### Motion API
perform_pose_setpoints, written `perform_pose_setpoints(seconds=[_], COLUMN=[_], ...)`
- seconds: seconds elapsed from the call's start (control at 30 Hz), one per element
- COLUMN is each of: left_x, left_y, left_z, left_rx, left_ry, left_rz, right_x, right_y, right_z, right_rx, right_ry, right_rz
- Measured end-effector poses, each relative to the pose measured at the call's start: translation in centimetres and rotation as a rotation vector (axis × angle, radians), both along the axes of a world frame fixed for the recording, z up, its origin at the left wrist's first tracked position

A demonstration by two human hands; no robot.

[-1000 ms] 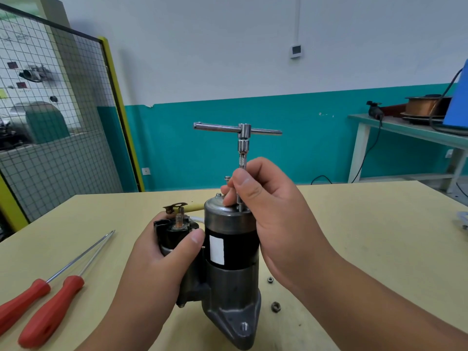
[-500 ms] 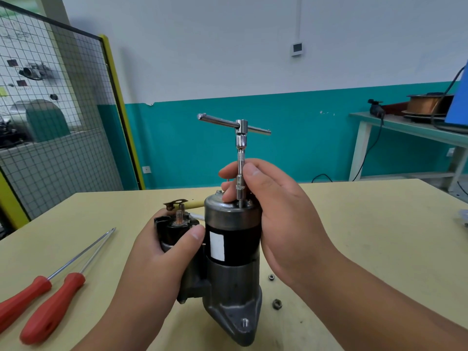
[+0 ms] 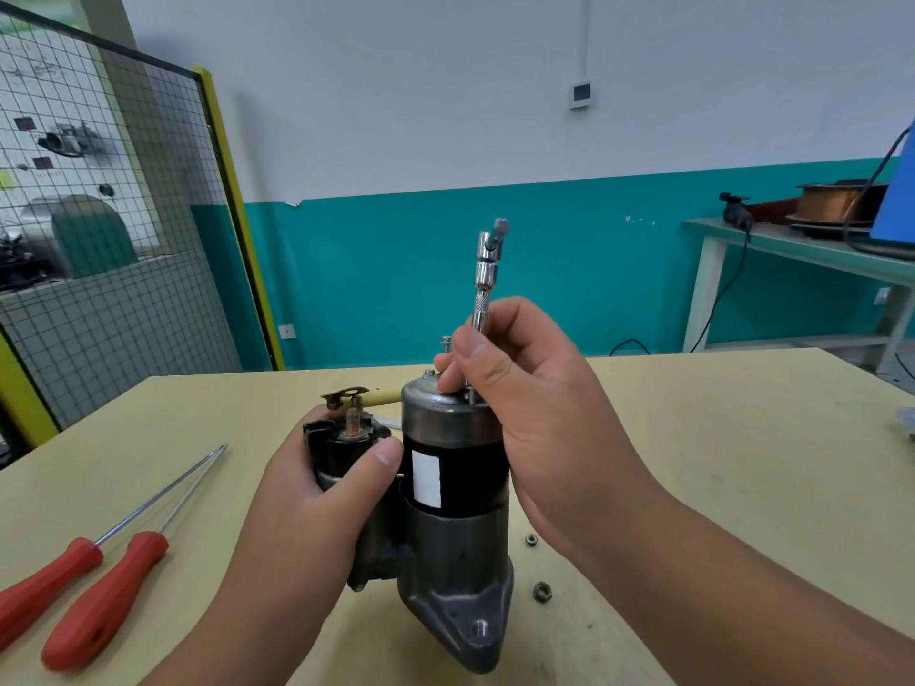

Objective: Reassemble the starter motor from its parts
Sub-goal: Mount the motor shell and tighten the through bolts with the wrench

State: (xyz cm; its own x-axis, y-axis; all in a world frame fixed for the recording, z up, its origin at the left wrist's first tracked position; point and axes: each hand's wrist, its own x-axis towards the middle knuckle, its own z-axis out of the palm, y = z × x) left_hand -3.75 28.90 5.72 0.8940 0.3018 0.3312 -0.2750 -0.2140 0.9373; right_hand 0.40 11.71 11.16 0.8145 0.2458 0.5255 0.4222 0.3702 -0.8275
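The starter motor (image 3: 453, 492) stands upright on the yellow table (image 3: 718, 462), nose bracket down, grey end cap on top. My left hand (image 3: 322, 487) grips the black solenoid (image 3: 341, 438) on its left side. My right hand (image 3: 525, 388) pinches the knurled shaft of a chrome T-handle socket driver (image 3: 487, 274), which stands on the end cap. Its crossbar points toward and away from me, so it looks short. A second bolt head (image 3: 446, 342) sticks up behind my fingers.
Two red-handled screwdrivers (image 3: 94, 586) lie at the left of the table. Two loose nuts (image 3: 542, 591) sit on the table right of the motor's base. A wire-mesh guard stands at the far left and a green bench with a wire spool (image 3: 832, 200) at the far right.
The driver's crossbar has turned from lying sideways to pointing end-on, as my right fingers twist the shaft. My left hand and the motor stay in place.
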Motion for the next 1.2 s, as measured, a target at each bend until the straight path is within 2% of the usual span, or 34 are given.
perform_pose_setpoints(seconds=[0.37, 0.77, 1.0, 1.2], left_x=[-0.02, -0.18, -0.02, -0.09], left_y=[-0.18, -0.35, -0.17, -0.09], left_z=[0.13, 0.19, 0.08, 0.10], left_rx=[-0.049, -0.032, -0.027, -0.006], left_ry=[0.008, 0.022, 0.012, 0.006], left_rz=[-0.009, 0.002, 0.000, 0.009], right_x=[0.09, -0.08, -0.05, -0.01], right_y=[-0.12, -0.02, -0.04, -0.28], right_z=[-0.18, -0.06, -0.17, -0.20], right_rx=[-0.044, -0.044, -0.099, -0.062], right_ry=[0.050, -0.006, -0.006, 0.046], right_rz=[-0.024, -0.046, -0.063, -0.018])
